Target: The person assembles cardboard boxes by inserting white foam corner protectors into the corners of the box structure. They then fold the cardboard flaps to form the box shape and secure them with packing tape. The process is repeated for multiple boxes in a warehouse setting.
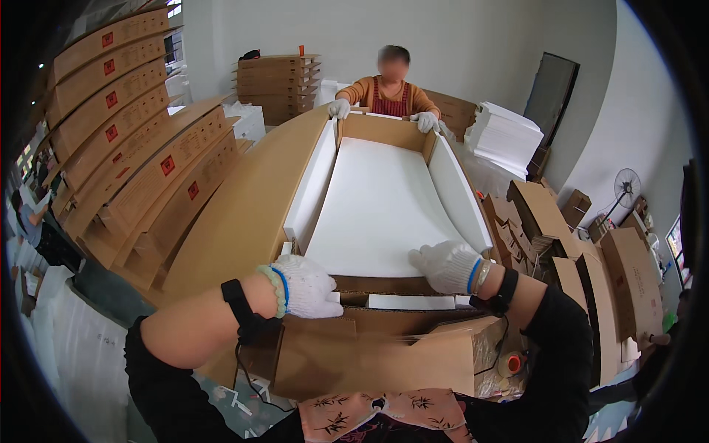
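A long, large cardboard carton [354, 325] lies open in front of me. A wide white sheet [384, 199] covers its inside, with white foam strips along the left side [310, 192] and right side [459, 188]. My left hand [306, 286], in a white knit glove, is closed at the carton's near left corner; its fingertips are hidden. Over the sheet's near right corner, my gloved right hand [449, 267] has its fingers curled together, and whatever they hold does not show. Another white foam strip [411, 302] sits in the near end, between my hands.
Across the carton, a co-worker [391, 92] rests both gloved hands on its far corners. Stacked flat cartons [111, 111] rise at left. White foam sheets [504, 136], folded cardboard [543, 214] and a standing fan [626, 186] are at right. A tape roll [511, 363] lies low at right.
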`<action>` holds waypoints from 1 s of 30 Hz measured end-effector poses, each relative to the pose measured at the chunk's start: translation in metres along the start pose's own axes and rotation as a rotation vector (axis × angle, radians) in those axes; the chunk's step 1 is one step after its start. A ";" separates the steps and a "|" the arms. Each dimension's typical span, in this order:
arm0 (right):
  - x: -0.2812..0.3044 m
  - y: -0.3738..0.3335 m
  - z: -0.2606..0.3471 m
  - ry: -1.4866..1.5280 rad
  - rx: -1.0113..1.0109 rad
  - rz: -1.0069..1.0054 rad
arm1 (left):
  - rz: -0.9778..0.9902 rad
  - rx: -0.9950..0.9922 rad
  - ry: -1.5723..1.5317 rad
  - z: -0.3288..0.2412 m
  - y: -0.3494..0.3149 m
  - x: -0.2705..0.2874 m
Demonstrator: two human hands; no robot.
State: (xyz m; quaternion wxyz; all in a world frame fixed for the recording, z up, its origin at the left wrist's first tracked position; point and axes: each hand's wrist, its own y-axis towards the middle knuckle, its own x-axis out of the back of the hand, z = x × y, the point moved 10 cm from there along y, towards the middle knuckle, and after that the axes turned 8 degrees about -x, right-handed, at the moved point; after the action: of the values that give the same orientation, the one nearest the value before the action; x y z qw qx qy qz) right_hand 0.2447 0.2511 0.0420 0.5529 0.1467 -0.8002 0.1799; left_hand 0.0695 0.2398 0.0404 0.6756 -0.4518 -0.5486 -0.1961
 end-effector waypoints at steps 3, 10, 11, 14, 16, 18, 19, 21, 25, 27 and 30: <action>-0.054 0.026 0.013 -0.024 0.082 0.461 | 0.014 -0.048 0.000 -0.012 -0.001 0.004; -0.042 0.068 0.082 -0.130 0.380 0.587 | -0.316 -0.197 -0.035 -0.074 -0.075 0.071; -0.044 0.072 0.091 -0.145 0.431 0.540 | -0.343 -0.180 -0.055 -0.075 -0.084 0.072; -0.059 0.078 0.111 -0.112 0.528 0.370 | -0.445 -0.122 -0.062 -0.073 -0.122 0.078; -0.137 0.100 0.101 0.037 0.351 0.396 | -0.534 -0.099 -0.014 -0.071 -0.147 0.086; -0.165 0.126 0.115 0.122 0.318 0.368 | -0.640 0.081 -0.034 -0.055 -0.195 0.079; -0.172 0.132 0.119 0.148 0.320 0.364 | -0.697 0.149 -0.049 -0.044 -0.219 0.071; -0.140 0.112 0.120 0.079 0.456 0.376 | -0.642 0.404 -0.170 -0.019 -0.269 0.037; -0.275 0.022 0.003 -0.201 0.517 1.032 | -1.048 1.023 -0.742 0.021 -0.401 -0.101; -0.248 -0.020 -0.003 -0.235 0.714 1.127 | -1.228 1.096 -0.924 0.008 -0.441 -0.169; -0.237 -0.030 -0.015 -0.190 0.622 1.158 | -1.132 1.315 -1.037 -0.006 -0.460 -0.286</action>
State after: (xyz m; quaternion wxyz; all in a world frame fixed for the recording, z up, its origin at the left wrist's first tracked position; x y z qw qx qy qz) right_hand 0.3521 0.2394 -0.1720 0.2257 -0.1392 -0.7059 0.6569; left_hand -0.3687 -0.0675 -0.0407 0.2764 0.3075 -0.9075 0.0741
